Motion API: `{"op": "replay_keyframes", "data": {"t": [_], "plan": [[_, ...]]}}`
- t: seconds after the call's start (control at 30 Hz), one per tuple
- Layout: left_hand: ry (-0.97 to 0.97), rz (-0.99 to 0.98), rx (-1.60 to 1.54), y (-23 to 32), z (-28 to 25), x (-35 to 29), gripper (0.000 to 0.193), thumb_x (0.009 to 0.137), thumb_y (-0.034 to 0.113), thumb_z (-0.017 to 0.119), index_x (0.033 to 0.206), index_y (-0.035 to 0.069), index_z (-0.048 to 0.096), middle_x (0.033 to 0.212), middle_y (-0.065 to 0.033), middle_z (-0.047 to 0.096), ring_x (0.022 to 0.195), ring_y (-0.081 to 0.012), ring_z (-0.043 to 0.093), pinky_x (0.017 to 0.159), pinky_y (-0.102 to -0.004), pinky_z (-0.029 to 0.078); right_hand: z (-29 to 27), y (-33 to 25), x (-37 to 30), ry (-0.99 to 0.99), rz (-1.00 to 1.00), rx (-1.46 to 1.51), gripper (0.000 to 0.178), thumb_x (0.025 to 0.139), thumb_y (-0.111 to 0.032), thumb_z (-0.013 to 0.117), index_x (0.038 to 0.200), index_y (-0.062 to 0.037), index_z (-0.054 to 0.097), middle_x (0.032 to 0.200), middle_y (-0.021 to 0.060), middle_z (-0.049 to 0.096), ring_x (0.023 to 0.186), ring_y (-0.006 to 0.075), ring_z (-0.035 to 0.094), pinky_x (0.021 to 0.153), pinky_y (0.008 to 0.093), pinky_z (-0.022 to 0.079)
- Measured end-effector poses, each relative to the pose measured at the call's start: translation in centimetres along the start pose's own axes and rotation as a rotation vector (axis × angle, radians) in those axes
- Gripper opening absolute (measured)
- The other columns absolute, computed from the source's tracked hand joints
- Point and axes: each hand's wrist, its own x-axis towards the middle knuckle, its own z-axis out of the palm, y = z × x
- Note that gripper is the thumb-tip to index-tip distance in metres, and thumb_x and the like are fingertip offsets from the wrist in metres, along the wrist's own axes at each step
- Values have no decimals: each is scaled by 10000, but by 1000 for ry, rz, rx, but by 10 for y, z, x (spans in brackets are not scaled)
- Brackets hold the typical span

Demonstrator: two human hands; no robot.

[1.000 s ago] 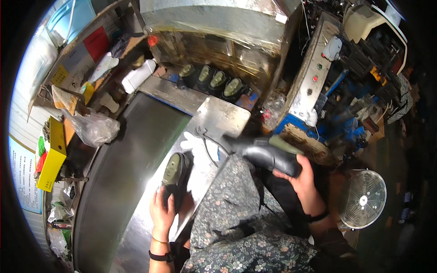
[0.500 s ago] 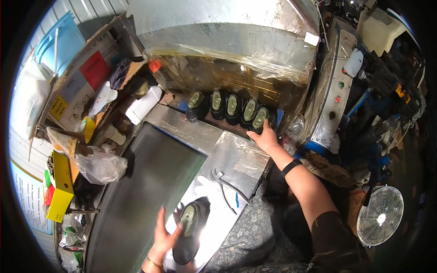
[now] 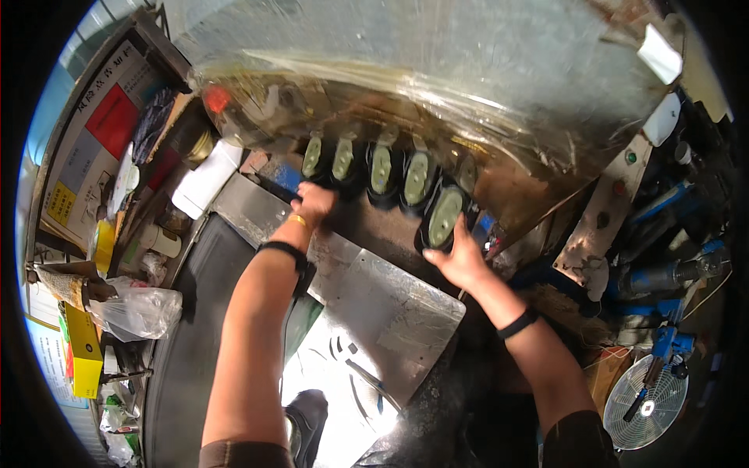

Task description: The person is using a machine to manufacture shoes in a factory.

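Observation:
Several black shoes with pale green insoles stand in a row inside the opening of a metal machine. My right hand [image 3: 462,253] grips the rightmost shoe [image 3: 446,216], thumb on its near end and fingers along its right side. At the left end, my left hand [image 3: 314,204] is closed around the near end of the leftmost shoe [image 3: 312,158]; its fingertips are partly hidden. Between them stand a second shoe [image 3: 342,161], a middle shoe [image 3: 381,171] and another shoe [image 3: 417,178]. One more black shoe [image 3: 309,417] lies at the lower edge, partly behind my left forearm.
Clear plastic film [image 3: 421,93] hangs over the machine opening. In front are a metal plate [image 3: 406,312] and a dark belt [image 3: 195,335]. Dark strips [image 3: 367,374] lie on a brightly lit white surface. A cluttered shelf stands left; a control panel [image 3: 605,214] and fan [image 3: 647,405] stand right.
My left hand has gone from the lower shoe up to the row's left end. My right hand stays on the rightmost shoe, now tilted and nearer me. The view has shifted closer to the machine.

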Motion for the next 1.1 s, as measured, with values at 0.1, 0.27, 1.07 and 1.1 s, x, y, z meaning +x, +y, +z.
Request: {"op": "replay_keyframes", "data": {"t": [0.1,0.27,1.07,1.1], "plan": [[-150,235,-181,-1,-11,17,888,854,379,667,1483,-74,233,1479,-205,391,1380,-307,378,1134,-345,308,-6,-2,46,-45,91,49,1020,842,-377,727,1485,123,112,1532,348,202,1444,428,226,1190,396,228],[-304,627,-84,-19,-94,-86,644,934,295,621,1444,-30,397,1427,-180,507,1283,-250,518,1048,-328,409,-3,-34,18,70,-60,142,637,932,-306,645,1394,67,413,1455,275,405,1375,356,397,1138,382,318],[-386,189,-1267,-256,-97,-528,593,813,273,779,1269,-5,522,1099,-119,662,986,-174,635,868,-336,506,-10,-182,-403,-765,164,1037,846,919,-232,703,1554,-81,164,1526,198,310,1353,241,392,1057,374,397],[-398,4,-1405,-238,-85,-541,562,830,268,768,1254,-3,517,1081,-114,658,981,-183,631,871,-346,505,-6,-199,-406,-685,212,1174,920,869,-179,729,1563,-81,132,1558,191,256,1379,256,360,1096,382,352]]}}
